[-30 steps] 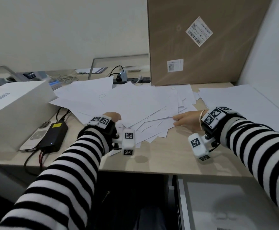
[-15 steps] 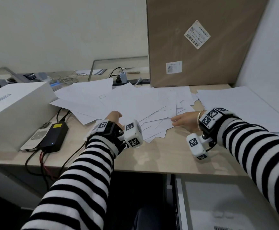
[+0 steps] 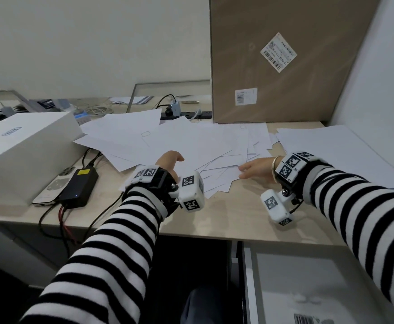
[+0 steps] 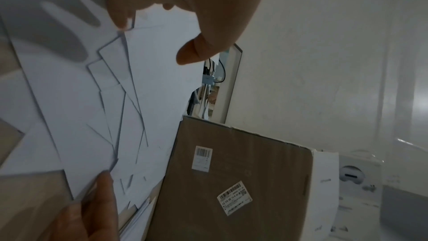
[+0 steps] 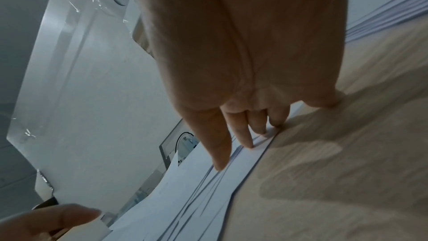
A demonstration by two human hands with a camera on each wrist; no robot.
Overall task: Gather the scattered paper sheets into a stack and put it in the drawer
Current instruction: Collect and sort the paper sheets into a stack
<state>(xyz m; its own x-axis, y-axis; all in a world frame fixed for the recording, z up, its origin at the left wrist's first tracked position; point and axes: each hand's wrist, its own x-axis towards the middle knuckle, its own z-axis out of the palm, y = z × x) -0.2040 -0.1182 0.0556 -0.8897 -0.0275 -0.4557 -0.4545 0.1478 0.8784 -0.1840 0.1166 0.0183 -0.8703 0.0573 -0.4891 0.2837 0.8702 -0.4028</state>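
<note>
Cardboard box (image 3: 285, 61): we see it upright at the bench's back edge, its top cut off by the frame.
Bench (image 3: 226, 220): bare wood runs along the front edge between our two wrists.
Paper sheets (image 3: 186, 146): fanned and overlapping across the bench's middle, back to the foot of the cardboard box; a separate spread lies at the right edge.
White box (image 3: 20, 148): at the left edge, just beside the fan's left corner.
Drawer (image 3: 308, 288): open under the bench's front right, partly cut off; what lies inside is hard to make out.
Left hand (image 3: 167, 163): since a second ago it has moved further right over the near sheets; its grip is loosely curved, thumb apart from the fingers, one fingertip touching a sheet edge and nothing clasped.
Right hand (image 3: 255, 168): it stays where it was at the fan's right corner, fingers straight and flat, tips pressing the sheet edges; nothing clasped.
</note>
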